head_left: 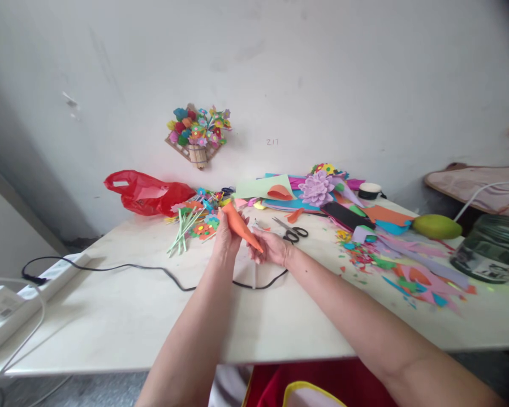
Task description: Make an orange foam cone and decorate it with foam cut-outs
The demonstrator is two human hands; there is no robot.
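Observation:
An orange foam-sheet cone (237,224) is held between my hands above the middle of the table. My left hand (226,233) is wrapped round its wide upper part, and my right hand (270,246) has its fingers closed at the narrow lower end. A white stick-like piece (254,276) shows just below my right hand; part of it is hidden. Black-handled scissors (292,230) lie open behind my right wrist. Foam flowers (204,229) and pale green stems (182,230) lie to the left of the cone.
A black cord (152,267) crosses the table from a white power strip (51,285). A red plastic bag (152,195) sits at the back left. Foam sheets (254,186), a lilac flower (316,188), coloured scraps (419,277) and a glass jar (492,249) occupy the right side.

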